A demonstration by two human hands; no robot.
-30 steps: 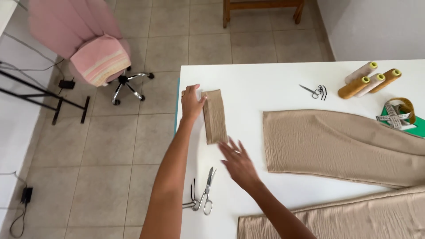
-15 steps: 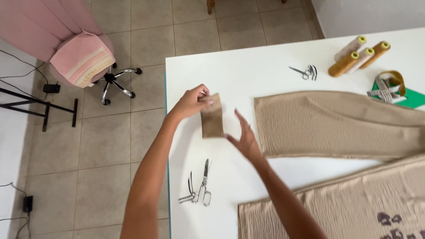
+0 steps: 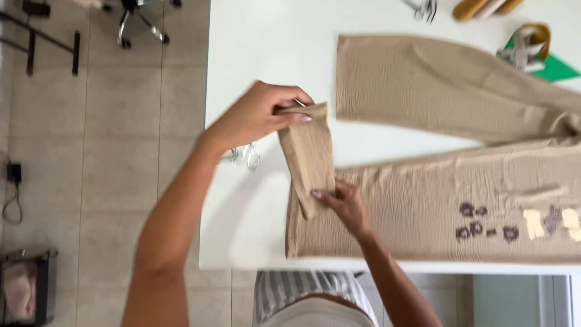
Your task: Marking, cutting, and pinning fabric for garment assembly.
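Observation:
A small folded strip of beige fabric [image 3: 310, 154] hangs above the white table [image 3: 266, 54]. My left hand [image 3: 257, 115] pinches its upper end. My right hand [image 3: 345, 206] grips its lower end from below. Under the strip lies a long beige fabric panel [image 3: 423, 206] along the table's near edge, with dark and pale printed marks at its right. A second beige panel [image 3: 436, 85] lies farther back.
Metal scissors [image 3: 245, 154] lie partly hidden behind my left wrist. At the far edge sit small snips [image 3: 423, 7], thread spools [image 3: 478, 7], a measuring tape [image 3: 526, 42] and a green item [image 3: 560, 68]. An office chair base [image 3: 136, 18] stands on the tiled floor at left.
The view has tilted down and closer. Both hands have brought the folded strip toward me, from the bare tabletop to above the near fabric panel's left end.

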